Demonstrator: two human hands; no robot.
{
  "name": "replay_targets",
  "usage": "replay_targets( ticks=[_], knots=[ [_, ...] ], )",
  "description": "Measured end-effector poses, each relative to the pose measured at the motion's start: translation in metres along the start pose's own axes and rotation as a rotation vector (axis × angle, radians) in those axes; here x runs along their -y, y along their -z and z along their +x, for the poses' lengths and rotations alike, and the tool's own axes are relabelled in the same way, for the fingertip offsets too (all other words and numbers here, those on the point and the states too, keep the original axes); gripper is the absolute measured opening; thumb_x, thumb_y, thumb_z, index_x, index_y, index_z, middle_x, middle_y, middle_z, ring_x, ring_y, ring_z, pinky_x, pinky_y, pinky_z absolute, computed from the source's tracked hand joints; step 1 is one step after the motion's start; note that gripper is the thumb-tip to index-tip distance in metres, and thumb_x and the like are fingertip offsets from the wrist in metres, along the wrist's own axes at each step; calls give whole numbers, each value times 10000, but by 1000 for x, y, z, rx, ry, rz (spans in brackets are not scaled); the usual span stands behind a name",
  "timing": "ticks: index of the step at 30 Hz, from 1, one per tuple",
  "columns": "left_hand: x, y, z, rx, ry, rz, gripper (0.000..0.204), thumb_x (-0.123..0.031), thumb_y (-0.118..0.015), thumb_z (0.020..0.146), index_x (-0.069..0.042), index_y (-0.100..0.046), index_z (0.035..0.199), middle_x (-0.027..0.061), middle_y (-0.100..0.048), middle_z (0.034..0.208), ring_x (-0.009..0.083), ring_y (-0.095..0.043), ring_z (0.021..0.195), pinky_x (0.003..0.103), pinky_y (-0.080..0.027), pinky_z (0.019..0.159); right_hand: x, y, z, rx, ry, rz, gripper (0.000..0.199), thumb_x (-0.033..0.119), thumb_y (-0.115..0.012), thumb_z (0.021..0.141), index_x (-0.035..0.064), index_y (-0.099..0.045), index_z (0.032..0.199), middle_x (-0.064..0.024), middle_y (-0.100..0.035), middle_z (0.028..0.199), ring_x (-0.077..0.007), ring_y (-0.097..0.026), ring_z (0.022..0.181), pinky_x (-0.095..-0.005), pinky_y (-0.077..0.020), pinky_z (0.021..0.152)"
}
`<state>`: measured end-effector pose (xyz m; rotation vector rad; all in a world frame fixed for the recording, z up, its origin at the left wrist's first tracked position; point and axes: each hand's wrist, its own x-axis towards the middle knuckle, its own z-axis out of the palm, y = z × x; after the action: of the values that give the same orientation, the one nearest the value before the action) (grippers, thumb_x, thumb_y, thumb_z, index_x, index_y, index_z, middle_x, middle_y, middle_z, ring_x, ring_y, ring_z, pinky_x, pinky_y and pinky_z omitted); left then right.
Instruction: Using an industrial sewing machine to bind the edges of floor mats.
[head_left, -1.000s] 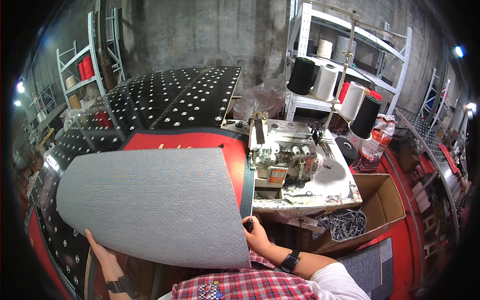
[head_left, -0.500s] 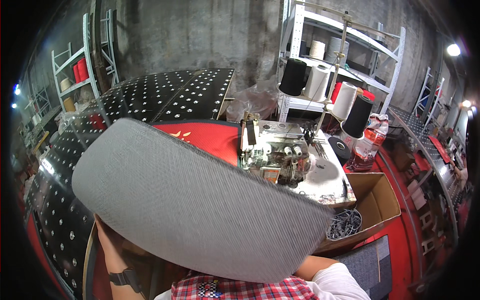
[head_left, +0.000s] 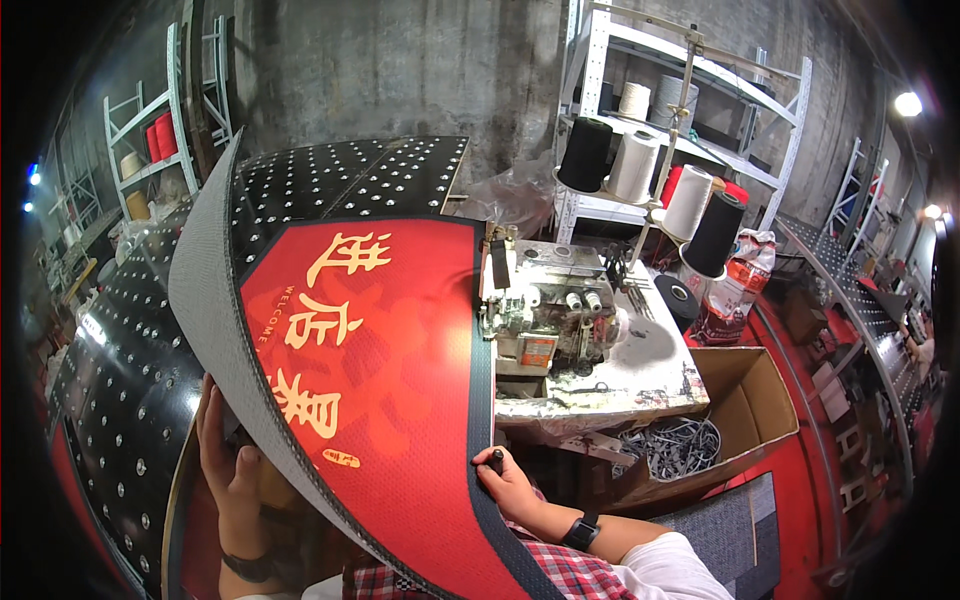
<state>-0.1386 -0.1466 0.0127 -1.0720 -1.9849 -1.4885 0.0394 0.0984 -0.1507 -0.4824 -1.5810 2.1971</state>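
Observation:
A red floor mat with a dark border and pale yellow lettering lies face up, its right edge along the sewing machine. Its far left side curls up, so the grey backing shows. My left hand is open at that raised side, fingers stretched up against the backing, thumb apart. At the mat's right border, below the machine, my right hand is closed at the edge. A small black cylindrical thing pokes out of its grip; its kind I cannot make out.
Thread cones stand behind the machine. A cardboard box and a container of grey scraps are at its right. A black studded table extends left and behind. Shelving stands against the wall.
The mat has turned from grey backing up to red face up and come down beside the machine. My right hand has come into view at its border.

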Motion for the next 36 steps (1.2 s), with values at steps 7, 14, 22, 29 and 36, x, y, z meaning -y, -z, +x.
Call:
replay_targets(
  ticks=[7,14,22,29,36],
  knots=[
    [1,5,-14,-32,274,-500,646,-400,-510,792,-1,-307,1257,161,-333,1280,249,-353,1163,361,-303,940,-1,3,0,1,9,12,90,42,-427,845,64,-437,931,43,-382,696,-26,-341,600,-172,-293,520],
    [-11,29,-13,-227,538,-909,511,-367,-431,848,-25,-357,1221,99,-440,1195,226,-436,1072,336,-336,908,-3,2,0,43,-3,39,113,40,-423,850,66,-427,960,36,-383,764,-26,-343,654,-166,-314,592],
    [53,56,6,-251,649,-1013,475,-349,-426,852,-12,-393,1185,84,-472,1168,221,-460,1053,327,-336,912,-3,0,-1,87,7,-18,109,36,-425,853,68,-438,956,39,-382,761,-24,-339,649,-161,-310,584],
    [123,38,10,-288,895,-934,375,-241,-508,792,-6,-467,1082,125,-532,1076,246,-523,967,362,-411,847,4,0,2,52,-49,-19,88,53,-443,854,69,-457,939,50,-386,724,-21,-335,629,-158,-303,567],
    [168,7,34,-187,981,-857,292,-160,-509,779,7,-501,1018,110,-567,1007,230,-535,929,341,-396,843,-9,32,37,-352,353,-527,117,116,-534,802,42,-518,891,-89,-526,833,-203,-507,789,-287,-400,731]
  ],
)
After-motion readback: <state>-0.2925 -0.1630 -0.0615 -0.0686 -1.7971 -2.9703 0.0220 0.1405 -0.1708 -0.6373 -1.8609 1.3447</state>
